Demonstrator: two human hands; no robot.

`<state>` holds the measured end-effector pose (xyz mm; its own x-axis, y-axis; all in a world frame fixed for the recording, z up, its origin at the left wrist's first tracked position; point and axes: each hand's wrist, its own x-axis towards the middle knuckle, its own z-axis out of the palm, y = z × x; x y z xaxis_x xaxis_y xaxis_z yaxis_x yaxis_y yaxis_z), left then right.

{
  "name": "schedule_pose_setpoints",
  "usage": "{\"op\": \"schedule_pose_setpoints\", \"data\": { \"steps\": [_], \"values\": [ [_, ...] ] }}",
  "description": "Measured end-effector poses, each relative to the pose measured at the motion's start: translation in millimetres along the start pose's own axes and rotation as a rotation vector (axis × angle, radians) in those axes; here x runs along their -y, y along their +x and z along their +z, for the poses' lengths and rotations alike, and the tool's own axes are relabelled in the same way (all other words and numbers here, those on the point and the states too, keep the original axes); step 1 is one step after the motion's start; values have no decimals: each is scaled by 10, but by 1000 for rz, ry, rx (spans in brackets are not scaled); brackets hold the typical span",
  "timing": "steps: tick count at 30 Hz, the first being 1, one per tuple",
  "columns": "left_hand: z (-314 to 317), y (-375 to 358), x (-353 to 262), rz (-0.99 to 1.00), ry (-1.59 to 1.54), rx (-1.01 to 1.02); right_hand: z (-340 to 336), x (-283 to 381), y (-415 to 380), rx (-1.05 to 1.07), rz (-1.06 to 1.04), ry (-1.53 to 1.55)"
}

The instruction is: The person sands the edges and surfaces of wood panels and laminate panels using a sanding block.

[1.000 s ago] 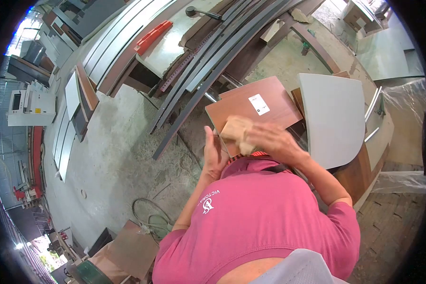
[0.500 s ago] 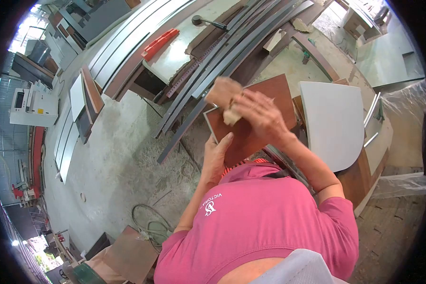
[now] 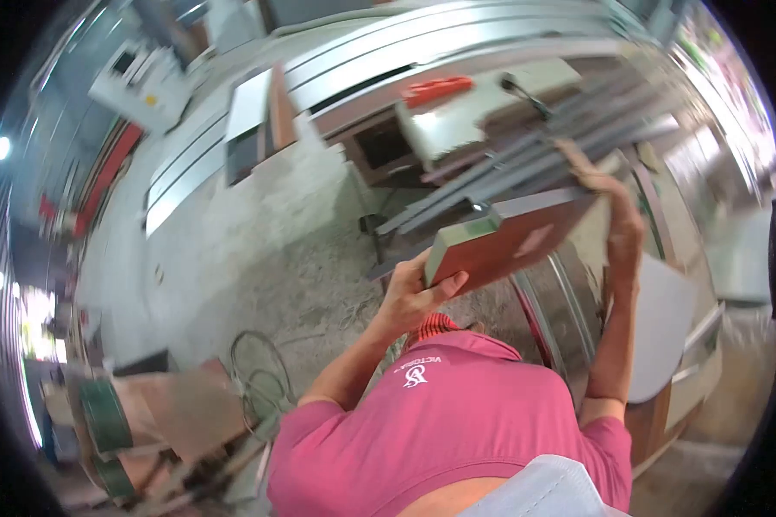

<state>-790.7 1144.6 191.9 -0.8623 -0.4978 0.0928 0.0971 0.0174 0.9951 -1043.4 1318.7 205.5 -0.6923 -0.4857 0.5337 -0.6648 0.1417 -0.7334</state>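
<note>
A reddish-brown board (image 3: 500,246) is held up in front of my chest, tilted, with its pale edge showing along the top. My left hand (image 3: 414,297) grips its lower left corner, thumb across the brown face. At the board's right end, my right hand (image 3: 616,215) holds the edge, its blurred fingers reaching up past the top. A lighter patch marks the middle of the brown face. Whatever lies behind the board is hidden, and the tan piece seen earlier cannot be made out.
Long grey metal strips (image 3: 509,177) lie beyond the board. A red tool (image 3: 438,90) rests on a pale panel behind them. To my right stands a rounded white board (image 3: 664,319). A looped hose (image 3: 263,370) lies on the concrete floor at left.
The board has tipped up and moved right, showing its edge. My right hand has gone from rubbing its face with a tan piece to its right end. The view has turned.
</note>
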Motion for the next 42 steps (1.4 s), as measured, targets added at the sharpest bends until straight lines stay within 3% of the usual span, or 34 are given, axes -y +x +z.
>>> {"op": "schedule_pose_setpoints", "data": {
  "steps": [2, 3, 5, 6, 8, 12, 15, 20, 24, 26, 32, 34, 35, 36, 38, 41, 42],
  "values": [
    [-198, -31, -112, 58, -40, -61, 68, -214, 50, -223, 185, 36],
    [-239, -45, -178, 44, -129, -77, 89, -300, 26, -189, 154, 48],
    [-403, -26, -219, 39, -224, -112, 258, -417, -65, -51, 454, 540],
    [-493, -2, -214, 67, -264, -156, 456, -291, -97, -38, 513, 509],
    [-718, 54, -263, 104, -297, -201, 806, 92, -175, -78, 191, 290],
    [-1367, 299, -377, 156, -377, -486, 1044, 71, -266, 133, 178, 11],
    [-2063, 751, -319, 216, -574, -686, 1082, 220, -449, 182, 306, 14],
    [-3947, 1870, 307, 205, -789, -839, 1001, 406, -633, -33, 545, -57],
    [-4983, 2519, 818, 90, -793, -1059, 967, 276, -912, -128, 508, -145],
    [-5227, 2713, 1015, 140, -888, -1009, 978, 320, -996, -173, 601, -76],
    [-5476, 3135, 1264, 139, -894, -1200, 925, 388, -1207, -172, 675, -283],
    [-5511, 3241, 1124, 54, -786, -1305, 872, 323, -1328, -209, 678, -470],
    [-5415, 3253, 834, -206, -720, -1509, 851, 315, -1329, -212, 683, -475],
    [-5454, 3297, 755, -314, -683, -1547, 829, 317, -1336, -186, 704, -462],
    [-5759, 3326, 825, -371, -598, -1415, 873, 484, -1311, -162, 735, -439],
    [-6282, 3417, 1174, -381, -462, -982, 966, 608, -1208, -203, 834, -512],
    [-6367, 3456, 1188, -393, -427, -910, 977, 575, -1248, -224, 777, -520]
  ]
}}
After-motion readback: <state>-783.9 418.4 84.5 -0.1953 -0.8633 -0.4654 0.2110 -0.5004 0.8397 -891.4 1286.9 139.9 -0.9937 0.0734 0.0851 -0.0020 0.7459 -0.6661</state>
